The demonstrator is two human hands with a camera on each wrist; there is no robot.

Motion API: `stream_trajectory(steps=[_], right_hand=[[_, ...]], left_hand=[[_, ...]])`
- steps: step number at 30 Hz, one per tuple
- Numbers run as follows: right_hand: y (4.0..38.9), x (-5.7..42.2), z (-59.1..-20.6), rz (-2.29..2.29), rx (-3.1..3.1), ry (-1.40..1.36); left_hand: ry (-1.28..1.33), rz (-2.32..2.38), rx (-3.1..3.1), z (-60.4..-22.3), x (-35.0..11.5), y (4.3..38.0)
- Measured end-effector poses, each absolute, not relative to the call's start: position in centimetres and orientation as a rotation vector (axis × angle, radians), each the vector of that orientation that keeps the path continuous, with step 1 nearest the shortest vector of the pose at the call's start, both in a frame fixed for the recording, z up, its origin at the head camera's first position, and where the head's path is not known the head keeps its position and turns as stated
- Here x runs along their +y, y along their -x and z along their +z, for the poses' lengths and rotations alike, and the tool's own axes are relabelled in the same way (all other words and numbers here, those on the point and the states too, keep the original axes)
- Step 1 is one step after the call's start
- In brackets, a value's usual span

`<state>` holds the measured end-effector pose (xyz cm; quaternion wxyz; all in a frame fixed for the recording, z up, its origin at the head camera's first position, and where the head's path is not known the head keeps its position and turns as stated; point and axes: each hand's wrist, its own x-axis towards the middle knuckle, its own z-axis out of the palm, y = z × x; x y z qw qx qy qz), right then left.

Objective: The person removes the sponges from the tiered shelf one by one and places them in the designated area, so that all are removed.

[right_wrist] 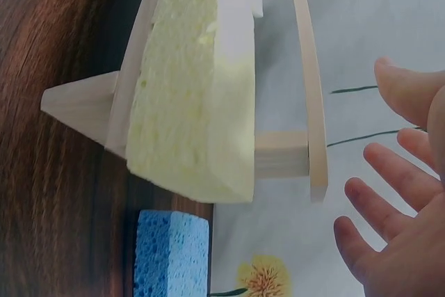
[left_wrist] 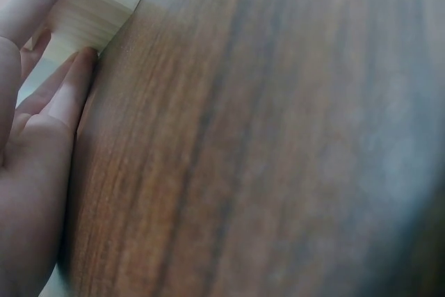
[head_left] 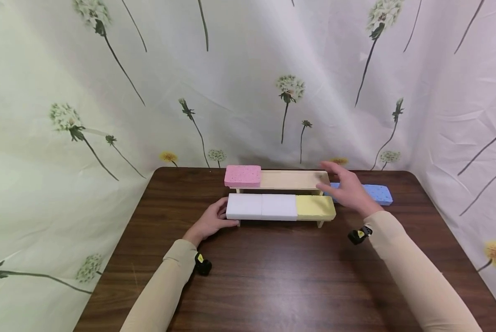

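Note:
A two-tier wooden rack [head_left: 291,180] stands toward the back of the table. Its lower front tier bears two white foam blocks [head_left: 244,205] side by side, with a yellow sponge [head_left: 315,206] at their right. On the back tier a pink sponge [head_left: 242,175] sits at the left end; the rest of that shelf is bare wood. My left hand [head_left: 208,224] grips the front tier's left end, thumb in front and fingers behind, beside a wooden leg [left_wrist: 94,15]. Over the back tier's right end, my right hand [head_left: 347,190] is spread and holds nothing.
A blue sponge [head_left: 378,193] lies on the dark wooden table [head_left: 272,276] right of the rack, partly behind my right hand. Flower-printed cloth [head_left: 239,83] hangs close behind the table and along its sides.

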<state>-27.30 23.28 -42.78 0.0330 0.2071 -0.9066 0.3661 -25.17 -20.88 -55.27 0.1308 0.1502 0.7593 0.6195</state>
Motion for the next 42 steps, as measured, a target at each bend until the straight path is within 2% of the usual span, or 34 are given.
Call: stream_trajectory(steps=[42], right_hand=[[28.5, 13.7, -42.8, 1.335, -2.708, -0.882]], left_hand=[[-0.439, 1.806, 2.206, -55.3, -20.8, 25.2]])
